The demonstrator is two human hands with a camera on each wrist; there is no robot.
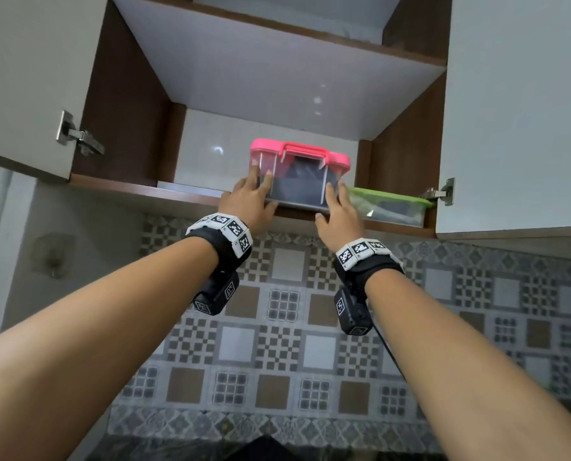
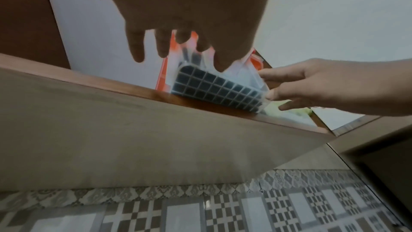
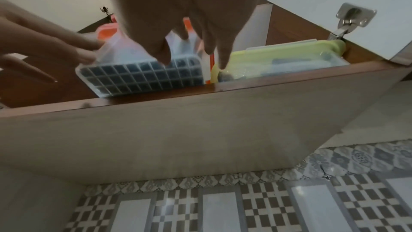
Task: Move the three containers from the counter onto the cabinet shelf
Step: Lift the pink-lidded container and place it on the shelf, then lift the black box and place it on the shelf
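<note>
A clear container with a pink lid and handle (image 1: 299, 174) sits at the front edge of the lower cabinet shelf (image 1: 184, 194). Its gridded underside (image 2: 218, 87) (image 3: 142, 75) shows from below, so its front is tipped up. My left hand (image 1: 249, 197) (image 2: 178, 24) presses its left end with straight fingers. At the opposite end, my right hand (image 1: 335, 207) (image 3: 189, 15) touches it with straight fingers. A flat container with a green lid (image 1: 390, 207) (image 3: 278, 59) lies on the shelf just to the right, close to my right hand. No third container is in view.
Both white cabinet doors stand open, left (image 1: 28, 78) and right (image 1: 517, 111), with metal hinges (image 1: 78, 136) (image 1: 440, 193). An upper shelf (image 1: 277, 61) spans the cabinet above. The shelf's left part (image 1: 167, 185) is bare. Patterned wall tiles (image 1: 277, 327) lie below; a wall hook (image 1: 53, 254) hangs at left.
</note>
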